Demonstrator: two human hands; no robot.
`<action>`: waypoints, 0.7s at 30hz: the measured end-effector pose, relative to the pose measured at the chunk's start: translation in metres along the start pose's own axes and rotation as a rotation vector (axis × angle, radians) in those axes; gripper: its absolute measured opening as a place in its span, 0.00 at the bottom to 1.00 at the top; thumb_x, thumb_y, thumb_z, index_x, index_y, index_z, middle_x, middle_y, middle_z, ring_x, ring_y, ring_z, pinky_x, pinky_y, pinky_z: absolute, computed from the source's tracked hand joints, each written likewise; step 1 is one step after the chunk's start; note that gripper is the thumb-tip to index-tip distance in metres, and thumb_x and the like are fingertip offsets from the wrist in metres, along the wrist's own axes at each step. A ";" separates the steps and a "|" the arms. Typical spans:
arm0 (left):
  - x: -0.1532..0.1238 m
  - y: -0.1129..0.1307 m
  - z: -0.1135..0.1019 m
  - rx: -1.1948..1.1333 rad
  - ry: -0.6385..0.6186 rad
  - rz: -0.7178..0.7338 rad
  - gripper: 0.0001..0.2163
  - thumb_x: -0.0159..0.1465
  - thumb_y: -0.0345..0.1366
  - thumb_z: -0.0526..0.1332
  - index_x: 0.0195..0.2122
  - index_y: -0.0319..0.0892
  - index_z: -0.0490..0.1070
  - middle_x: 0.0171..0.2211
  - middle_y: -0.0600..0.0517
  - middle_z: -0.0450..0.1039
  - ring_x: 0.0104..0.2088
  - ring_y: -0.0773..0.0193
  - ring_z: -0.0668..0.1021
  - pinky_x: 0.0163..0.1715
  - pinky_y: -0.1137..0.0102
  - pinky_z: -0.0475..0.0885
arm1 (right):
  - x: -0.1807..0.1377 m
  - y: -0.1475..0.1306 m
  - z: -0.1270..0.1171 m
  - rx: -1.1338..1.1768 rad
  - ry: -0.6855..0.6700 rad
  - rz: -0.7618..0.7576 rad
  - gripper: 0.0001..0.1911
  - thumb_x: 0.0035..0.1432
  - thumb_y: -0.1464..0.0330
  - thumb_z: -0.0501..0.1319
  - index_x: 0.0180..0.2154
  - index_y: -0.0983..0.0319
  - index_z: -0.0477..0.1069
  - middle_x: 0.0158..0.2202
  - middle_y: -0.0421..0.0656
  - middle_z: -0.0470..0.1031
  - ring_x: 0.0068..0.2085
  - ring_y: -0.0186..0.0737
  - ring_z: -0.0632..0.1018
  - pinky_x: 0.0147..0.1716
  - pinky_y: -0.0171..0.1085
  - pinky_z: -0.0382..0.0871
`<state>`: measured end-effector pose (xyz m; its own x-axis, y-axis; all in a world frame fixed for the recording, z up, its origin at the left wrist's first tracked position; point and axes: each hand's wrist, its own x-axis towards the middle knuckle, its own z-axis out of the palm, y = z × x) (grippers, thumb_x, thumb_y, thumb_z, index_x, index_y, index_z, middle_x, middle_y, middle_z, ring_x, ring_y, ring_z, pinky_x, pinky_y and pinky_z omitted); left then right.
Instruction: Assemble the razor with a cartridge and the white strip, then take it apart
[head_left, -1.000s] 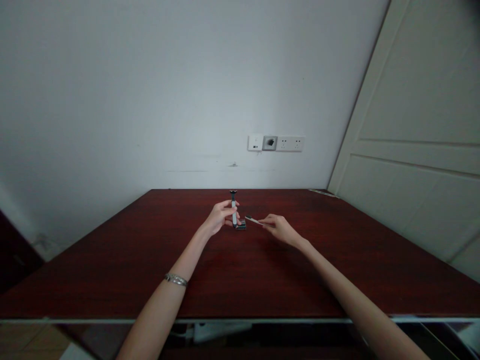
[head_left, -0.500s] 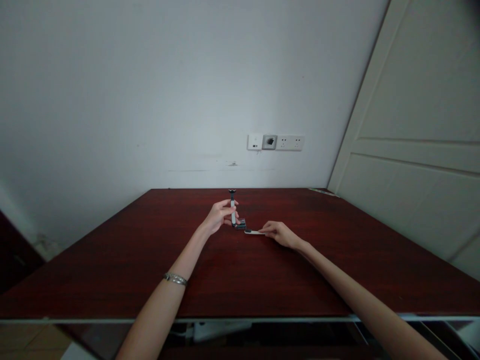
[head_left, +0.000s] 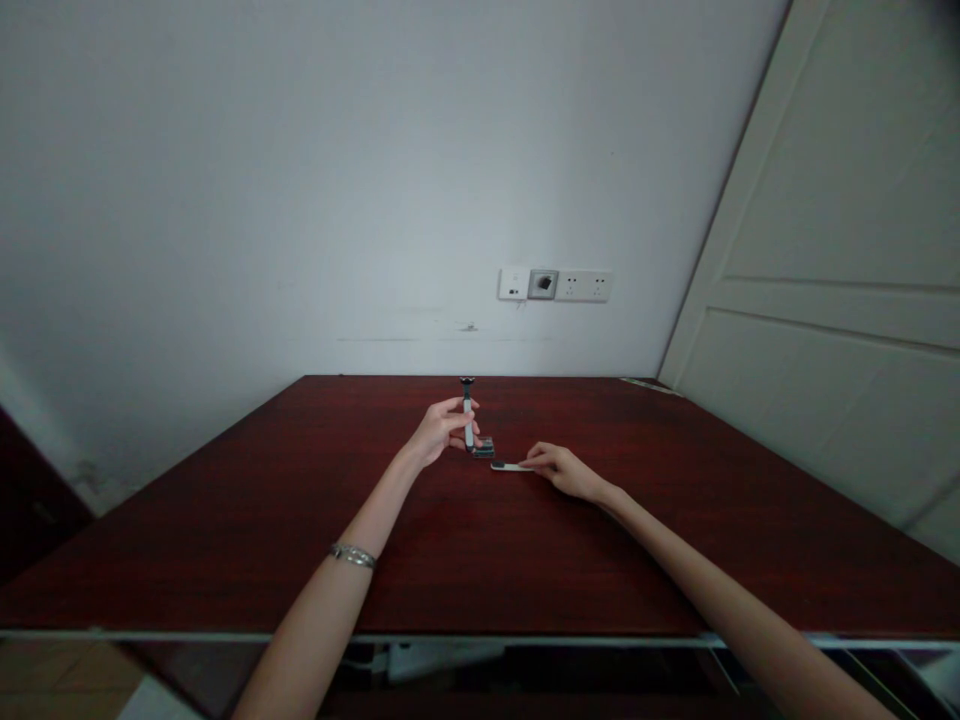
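Note:
My left hand is closed around a slim razor-like tool with a white handle and a dark head, held upright over the dark red table. At the foot of the tool a small dark block lies on the table. My right hand rests low on the table to the right, its fingertips on the end of a small white strip that lies flat just right of the block. A silver bracelet sits on my left wrist.
The table runs back to a white wall with a row of sockets. A pale panelled door stands at the right. The table's near edge has a light trim, with floor and something pale below it.
My right hand has come down from the air to the table, laying the white strip flat beside the block. My left hand has kept the tool upright in place.

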<state>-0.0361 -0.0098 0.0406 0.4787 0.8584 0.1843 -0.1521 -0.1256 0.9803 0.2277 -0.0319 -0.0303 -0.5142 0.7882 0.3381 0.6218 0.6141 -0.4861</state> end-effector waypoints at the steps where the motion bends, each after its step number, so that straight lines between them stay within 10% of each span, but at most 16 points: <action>1: 0.000 0.001 0.000 -0.001 0.001 -0.002 0.16 0.54 0.39 0.61 0.42 0.40 0.63 0.25 0.52 0.71 0.23 0.62 0.77 0.19 0.71 0.71 | 0.002 0.000 -0.001 0.001 0.012 0.000 0.15 0.56 0.73 0.54 0.42 0.59 0.75 0.38 0.46 0.70 0.39 0.38 0.72 0.42 0.36 0.64; 9: -0.001 -0.001 -0.003 0.016 -0.010 -0.003 0.17 0.54 0.39 0.61 0.43 0.39 0.63 0.26 0.51 0.71 0.23 0.62 0.77 0.20 0.70 0.71 | 0.052 -0.007 -0.002 -0.043 0.149 -0.025 0.11 0.53 0.69 0.58 0.38 0.60 0.76 0.35 0.45 0.71 0.35 0.36 0.72 0.37 0.35 0.65; 21: 0.002 -0.007 -0.008 0.076 -0.033 0.008 0.17 0.55 0.39 0.60 0.44 0.40 0.63 0.28 0.49 0.72 0.25 0.61 0.78 0.22 0.69 0.72 | 0.098 -0.016 0.023 -0.089 -0.021 -0.032 0.10 0.51 0.67 0.60 0.33 0.63 0.78 0.32 0.43 0.73 0.33 0.35 0.72 0.34 0.30 0.61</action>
<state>-0.0407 -0.0036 0.0336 0.5060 0.8406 0.1934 -0.0906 -0.1711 0.9811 0.1535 0.0347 -0.0078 -0.5463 0.7676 0.3353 0.6543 0.6410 -0.4013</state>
